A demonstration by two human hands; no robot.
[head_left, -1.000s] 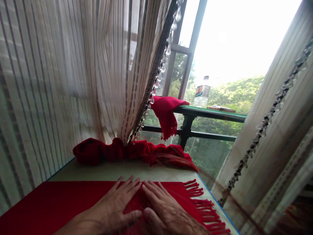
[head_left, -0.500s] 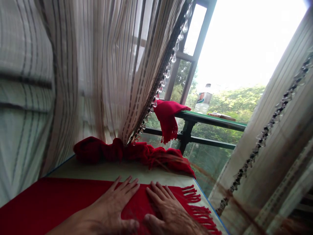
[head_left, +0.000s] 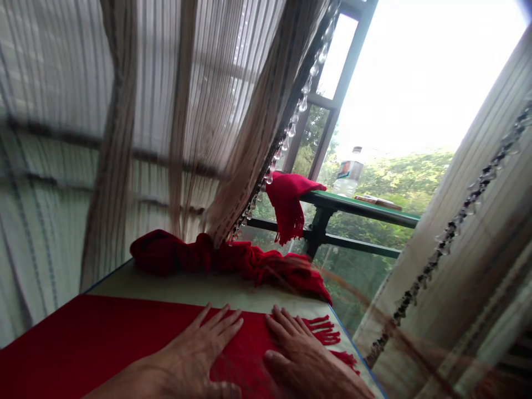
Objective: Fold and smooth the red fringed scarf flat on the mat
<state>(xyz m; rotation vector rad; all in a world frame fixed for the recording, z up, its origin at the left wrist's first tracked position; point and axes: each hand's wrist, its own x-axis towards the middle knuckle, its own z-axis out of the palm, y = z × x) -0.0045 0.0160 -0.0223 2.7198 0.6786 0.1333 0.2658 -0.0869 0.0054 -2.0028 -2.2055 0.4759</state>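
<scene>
A red fringed scarf [head_left: 103,338] lies spread flat across the pale table top [head_left: 174,288]. My left hand [head_left: 195,354] rests flat on it, fingers stretched out and slightly apart. My right hand [head_left: 303,360] lies flat beside it, nearer the scarf's fringe [head_left: 324,332] at the table's right edge, fingers also extended. Neither hand grips anything. A bunched heap of red scarves [head_left: 224,260] sits along the far edge of the table, beyond both hands.
A striped sheer curtain [head_left: 145,127] with a beaded edge hangs over the table's left and back. Another curtain [head_left: 469,238] hangs at right. Outside, a further red scarf [head_left: 288,202] drapes over a green railing [head_left: 366,208] bearing a plastic bottle [head_left: 349,172].
My hands have drifted apart on the scarf, the right one sliding toward the fringe. The view tilted and the left curtain swung and billowed.
</scene>
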